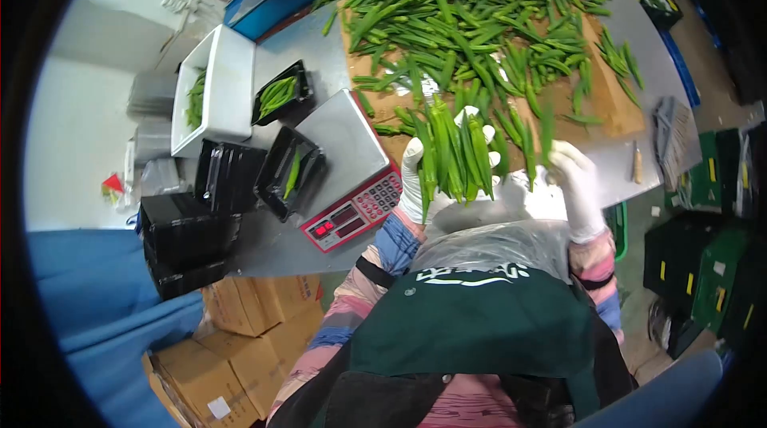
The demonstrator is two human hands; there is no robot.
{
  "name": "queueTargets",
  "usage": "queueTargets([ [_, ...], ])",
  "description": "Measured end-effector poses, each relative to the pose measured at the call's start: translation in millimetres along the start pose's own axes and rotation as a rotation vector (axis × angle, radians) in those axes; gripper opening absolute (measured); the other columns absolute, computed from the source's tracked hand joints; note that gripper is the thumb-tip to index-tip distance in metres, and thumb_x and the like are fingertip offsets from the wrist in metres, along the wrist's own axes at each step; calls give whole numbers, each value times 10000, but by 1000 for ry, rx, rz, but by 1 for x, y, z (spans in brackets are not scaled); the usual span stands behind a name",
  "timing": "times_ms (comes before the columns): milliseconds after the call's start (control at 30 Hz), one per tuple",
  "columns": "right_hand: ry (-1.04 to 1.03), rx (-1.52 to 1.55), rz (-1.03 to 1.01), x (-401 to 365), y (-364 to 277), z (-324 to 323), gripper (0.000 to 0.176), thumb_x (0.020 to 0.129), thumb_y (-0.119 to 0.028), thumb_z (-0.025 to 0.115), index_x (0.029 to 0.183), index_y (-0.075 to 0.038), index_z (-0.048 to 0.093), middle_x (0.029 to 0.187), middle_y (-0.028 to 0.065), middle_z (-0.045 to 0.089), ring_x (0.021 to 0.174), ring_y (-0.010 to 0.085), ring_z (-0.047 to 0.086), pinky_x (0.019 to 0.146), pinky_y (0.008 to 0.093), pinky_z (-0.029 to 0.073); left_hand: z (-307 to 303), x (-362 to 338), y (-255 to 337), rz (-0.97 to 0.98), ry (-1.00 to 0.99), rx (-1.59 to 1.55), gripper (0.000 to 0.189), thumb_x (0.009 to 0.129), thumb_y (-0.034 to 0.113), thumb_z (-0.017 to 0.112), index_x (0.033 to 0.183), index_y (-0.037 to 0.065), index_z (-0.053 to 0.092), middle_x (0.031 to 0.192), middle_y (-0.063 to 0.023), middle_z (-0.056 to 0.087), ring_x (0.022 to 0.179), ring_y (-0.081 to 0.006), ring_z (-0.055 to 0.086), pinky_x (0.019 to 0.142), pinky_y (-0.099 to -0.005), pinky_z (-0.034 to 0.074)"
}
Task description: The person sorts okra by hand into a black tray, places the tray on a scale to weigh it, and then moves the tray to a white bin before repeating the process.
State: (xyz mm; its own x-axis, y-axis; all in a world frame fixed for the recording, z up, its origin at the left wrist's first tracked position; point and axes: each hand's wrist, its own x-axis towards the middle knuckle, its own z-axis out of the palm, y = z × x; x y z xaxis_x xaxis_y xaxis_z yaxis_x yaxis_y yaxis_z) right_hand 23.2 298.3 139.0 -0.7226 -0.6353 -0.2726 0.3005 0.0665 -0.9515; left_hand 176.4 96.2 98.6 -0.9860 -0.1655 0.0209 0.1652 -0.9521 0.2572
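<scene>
My left hand [411,176], in a white glove, is closed around a bunch of green okra pods [454,152] held side by side near the table's front edge. My gloved right hand [574,180] is just to the right, its fingers pinching a single okra pod [546,134] that stands upright and is a little blurred. Beyond both hands spreads a large heap of loose okra [479,17] on brown cardboard [615,105].
Left of my hands stands a digital scale [351,216]. Near it are a black tray with one pod [272,184], a filled black tray [260,112], a white foam box [244,69] and stacked black trays [188,220]. A wooden-handled tool [637,166] and a grey cloth [671,140] lie right.
</scene>
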Motion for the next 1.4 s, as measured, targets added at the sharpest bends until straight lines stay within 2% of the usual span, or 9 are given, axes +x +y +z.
queueTargets([
  [200,211,-204,311,-35,94,-197,229,948,-162,649,1092,1,720,845,-18,636,751,85,554,661,253,441,6,-61,76,193,184,272,1061,790,677,698,1601,163,247,1486,-199,468,1163,-399,629,979,-596,523],
  [367,688,-1108,223,-70,156,-302,463,936,-202,711,1306,58,612,833,50,696,715,131,585,702,324,506,26,-136,178,500,423,613,962,811,561,728,1553,90,336,1438,-174,507,1202,-333,595,1011,-498,518],
  [467,604,-627,155,-54,156,-271,445,944,-201,698,1303,50,620,851,91,700,702,139,582,699,318,504,44,-174,219,481,515,789,804,860,360,723,1531,71,388,1431,-214,510,1232,-336,588,1070,-476,487],
  [667,324,-873,-113,22,158,-151,282,961,-175,666,1177,2,703,808,88,698,716,138,614,674,293,507,-22,-206,256,-25,1003,1965,883,847,288,812,1548,8,352,1467,-217,520,1348,-281,511,1127,-357,396],
  [733,163,-825,-269,37,148,-88,238,954,-159,663,1130,-9,719,843,121,729,745,176,670,687,315,528,-35,-205,243,141,1076,2037,839,848,266,811,1530,17,392,1456,-237,529,1355,-304,515,1137,-377,392],
  [900,-31,-1324,-72,57,157,6,468,810,-471,785,970,-40,702,911,187,738,861,392,711,770,463,564,-15,-201,224,697,1156,1862,561,921,108,730,1419,-33,515,1384,-206,596,1282,-266,581,1104,-360,438],
  [1133,54,-1384,-52,78,192,-8,336,831,-339,767,921,-34,656,782,195,714,777,354,726,722,450,570,19,-240,198,997,1377,1574,391,957,56,684,1326,-36,594,1266,-148,666,1146,-187,643,1030,-313,494],
  [1267,-82,-519,364,84,175,-37,124,949,-132,632,885,-27,647,700,59,676,501,120,603,479,267,479,8,-257,178,1127,1440,1397,318,966,90,687,1250,-47,646,1180,-125,700,1078,-159,653,980,-289,505],
  [1400,-114,-424,458,72,160,-48,142,967,-142,635,891,-23,654,706,48,678,507,109,593,474,247,462,0,-242,147,1063,1423,1368,301,965,93,692,1232,-42,662,1157,-116,707,1056,-151,657,958,-279,506],
])
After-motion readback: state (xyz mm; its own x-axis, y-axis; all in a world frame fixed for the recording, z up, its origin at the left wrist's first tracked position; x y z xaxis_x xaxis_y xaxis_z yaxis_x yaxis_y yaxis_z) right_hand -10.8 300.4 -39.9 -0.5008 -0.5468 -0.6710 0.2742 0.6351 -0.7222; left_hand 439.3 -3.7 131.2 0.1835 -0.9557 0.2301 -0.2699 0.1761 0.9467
